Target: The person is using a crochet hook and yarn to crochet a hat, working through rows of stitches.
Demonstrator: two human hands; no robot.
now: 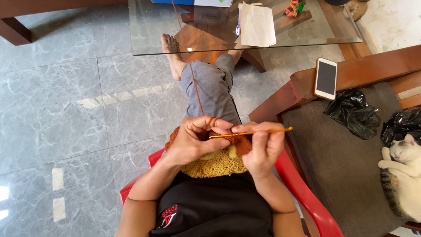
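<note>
Crocheting from a red plastic chair (pixel 307 197), a person grips an orange crochet hook (pixel 252 132) in the right hand (pixel 262 147), fingers closed around its shaft, the hook lying nearly level with its tip pointing toward the left hand (pixel 195 140). That left hand is curled shut on the brown crochet piece (pixel 240 144), with a strand of brown yarn (pixel 193 74) looped over one finger and running up and away across the lap toward the glass tabletop (pixel 149 35). Beneath both hands, resting on the lap, lies a mustard-yellow crocheted piece (pixel 217 166); whether it is joined to the brown work cannot be told from this angle. On the tabletop sit a sheet of paper (pixel 258 25) and a small bright-coloured object (pixel 294 7). A smartphone (pixel 326 78) rests on the wooden arm of the neighbouring seat (pixel 342 166), where two black plastic bags (pixel 353 113) lie beside a sleeping cat (pixel 401 175).
</note>
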